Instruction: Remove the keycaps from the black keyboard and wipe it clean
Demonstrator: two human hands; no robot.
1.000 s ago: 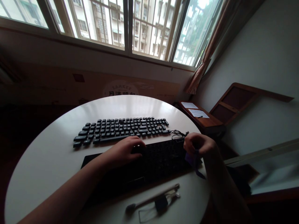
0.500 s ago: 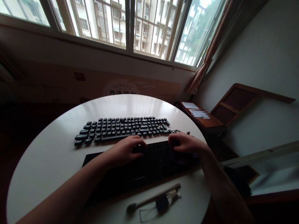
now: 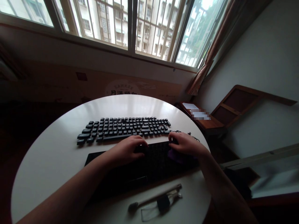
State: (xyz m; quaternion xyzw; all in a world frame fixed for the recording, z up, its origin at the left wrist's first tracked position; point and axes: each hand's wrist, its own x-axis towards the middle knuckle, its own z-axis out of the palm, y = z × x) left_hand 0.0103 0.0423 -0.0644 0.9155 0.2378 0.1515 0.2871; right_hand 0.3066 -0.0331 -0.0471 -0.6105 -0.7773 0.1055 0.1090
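Note:
A black keyboard base (image 3: 156, 161), with its keycaps off, lies across the near part of the white round table (image 3: 44, 161). My left hand (image 3: 130, 148) grips it at the middle of its far edge, fingers curled and thumb bent over the top. Toward the right end, my right hand (image 3: 183, 143) is closed on a dark purple cloth (image 3: 175, 156) that rests against the base. The fingertips of that hand are partly hidden. Behind the base, black keycaps (image 3: 122, 129) are laid out in keyboard order.
Near the front edge lie a grey brush (image 3: 155, 196) with dark bristles and a wire keycap puller (image 3: 163, 203) with a black handle. A thin black cable (image 3: 195, 137) curls beyond my right hand. Papers (image 3: 199, 114) rest on a wooden chair (image 3: 210, 123) at the right.
My right hand has shifted slightly on the base, and more of the purple cloth shows. My left hand keeps its place. The whole view has moved a little.

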